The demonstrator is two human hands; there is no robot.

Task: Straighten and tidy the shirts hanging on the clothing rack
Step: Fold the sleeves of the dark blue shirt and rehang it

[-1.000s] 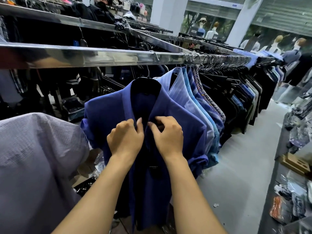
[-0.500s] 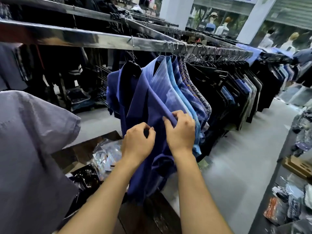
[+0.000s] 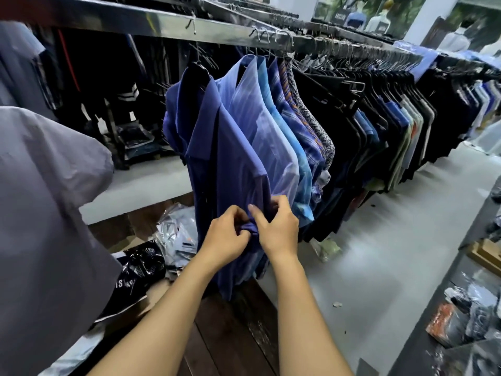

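1. My left hand (image 3: 226, 237) and right hand (image 3: 276, 229) meet low on the dark blue shirt (image 3: 217, 164). Both grips are narrow, pinched on a small bunch of its cloth at the front edge, with the right fingers (image 3: 273, 206) curled over the fold.
2. The shirt hangs from a black hanger (image 3: 199, 69) on the steel rail (image 3: 168, 21), first in a tight row, touching the pale striped shirt (image 3: 260, 131) behind it.
3. To do this step well, I judge I should pull the bunched edge gently downward and smooth it flat, not sideways, so the hanger does not tip.
4. The two front edges should lie even and straight, with no cloth caught in the neighbour.
5. The collar looks turned toward me, so the shoulders should be squared on the hanger next.
6. Beyond, patterned shirts and a long run of dark garments (image 3: 352, 126) hang packed close. Spacing them evenly would finish the row.
7. To my near left hangs a grey shirt (image 3: 46, 199), apart from the blue ones.
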